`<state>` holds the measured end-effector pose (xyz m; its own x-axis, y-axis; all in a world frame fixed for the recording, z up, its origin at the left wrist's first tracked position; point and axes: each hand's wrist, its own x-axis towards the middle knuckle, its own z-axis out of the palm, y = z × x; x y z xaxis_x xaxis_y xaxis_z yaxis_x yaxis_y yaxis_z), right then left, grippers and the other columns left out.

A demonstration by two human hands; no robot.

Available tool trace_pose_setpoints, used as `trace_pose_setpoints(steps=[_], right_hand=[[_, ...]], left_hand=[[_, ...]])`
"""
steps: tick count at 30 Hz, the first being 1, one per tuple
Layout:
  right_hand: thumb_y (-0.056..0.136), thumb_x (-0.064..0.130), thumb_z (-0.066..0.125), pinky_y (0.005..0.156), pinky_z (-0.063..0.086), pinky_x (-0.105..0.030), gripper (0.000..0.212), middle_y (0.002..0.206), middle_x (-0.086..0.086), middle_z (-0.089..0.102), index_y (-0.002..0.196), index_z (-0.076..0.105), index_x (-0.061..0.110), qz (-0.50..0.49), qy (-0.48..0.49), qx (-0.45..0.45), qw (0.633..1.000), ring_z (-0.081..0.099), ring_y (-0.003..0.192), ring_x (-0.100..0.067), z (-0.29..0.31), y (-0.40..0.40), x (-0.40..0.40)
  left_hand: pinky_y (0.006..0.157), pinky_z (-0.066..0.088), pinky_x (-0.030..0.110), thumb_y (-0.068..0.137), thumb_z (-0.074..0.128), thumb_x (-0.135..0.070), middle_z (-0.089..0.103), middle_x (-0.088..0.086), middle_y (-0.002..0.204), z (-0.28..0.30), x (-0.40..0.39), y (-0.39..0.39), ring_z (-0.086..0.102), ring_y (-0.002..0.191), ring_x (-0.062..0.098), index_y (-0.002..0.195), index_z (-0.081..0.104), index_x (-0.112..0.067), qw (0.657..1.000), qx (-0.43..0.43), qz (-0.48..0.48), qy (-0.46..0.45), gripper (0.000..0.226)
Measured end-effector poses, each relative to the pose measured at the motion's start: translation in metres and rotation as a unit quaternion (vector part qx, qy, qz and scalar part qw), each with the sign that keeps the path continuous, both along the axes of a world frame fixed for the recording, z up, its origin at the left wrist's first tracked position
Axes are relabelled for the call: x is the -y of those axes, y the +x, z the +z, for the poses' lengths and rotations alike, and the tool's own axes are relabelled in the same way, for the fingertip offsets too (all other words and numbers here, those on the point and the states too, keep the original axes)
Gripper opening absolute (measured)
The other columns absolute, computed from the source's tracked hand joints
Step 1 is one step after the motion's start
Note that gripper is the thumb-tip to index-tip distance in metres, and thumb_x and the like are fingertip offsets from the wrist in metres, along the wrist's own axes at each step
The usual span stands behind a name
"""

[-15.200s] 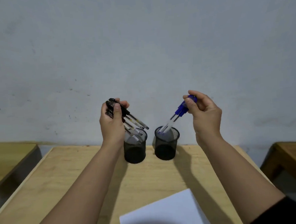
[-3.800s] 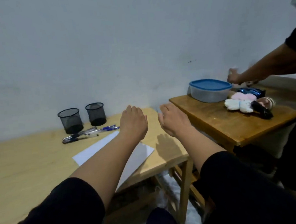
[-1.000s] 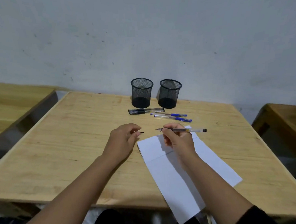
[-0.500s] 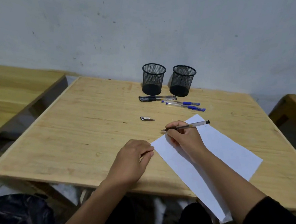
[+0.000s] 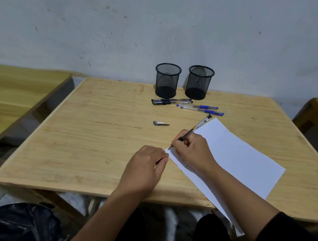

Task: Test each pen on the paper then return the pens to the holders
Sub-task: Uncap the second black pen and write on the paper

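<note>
My right hand grips an uncapped black pen, its tip down at the left corner of the white paper. My left hand rests on the table with loosely curled fingers touching the paper's left edge. The pen's cap lies alone on the wood. Two black mesh holders stand at the back, both without pens. In front of them lie black pens and blue pens.
The wooden table meets a grey wall at the back. A second wooden table stands to the left and a wooden piece to the right. A dark bag lies on the floor at lower left.
My right hand turned the pen from lying level to tip-down on the paper's corner. My left hand slid right to the paper's edge. The view dropped closer to the table.
</note>
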<state>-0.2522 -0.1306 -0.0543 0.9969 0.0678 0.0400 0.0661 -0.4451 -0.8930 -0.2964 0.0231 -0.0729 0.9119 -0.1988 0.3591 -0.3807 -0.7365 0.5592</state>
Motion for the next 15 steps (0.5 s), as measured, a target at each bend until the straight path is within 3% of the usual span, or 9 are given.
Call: trace_pose_setpoints(steps=[15], right_hand=[[0.077,0.012,0.054,0.053,0.037,-0.022,0.011,0.056,0.0,0.053,0.069,0.061,0.009,0.015,-0.031,0.015,0.999,0.042,0.052,-0.009,0.0002,-0.0001,-0.0029]], left_hand=[[0.078,0.036,0.013,0.086,0.06,-0.017,0.071,-0.005,0.092,-0.002,0.0001,0.0,0.058,0.091,0.013,0.094,0.07,-0.017,1.0,0.011,0.002,0.008,0.013]])
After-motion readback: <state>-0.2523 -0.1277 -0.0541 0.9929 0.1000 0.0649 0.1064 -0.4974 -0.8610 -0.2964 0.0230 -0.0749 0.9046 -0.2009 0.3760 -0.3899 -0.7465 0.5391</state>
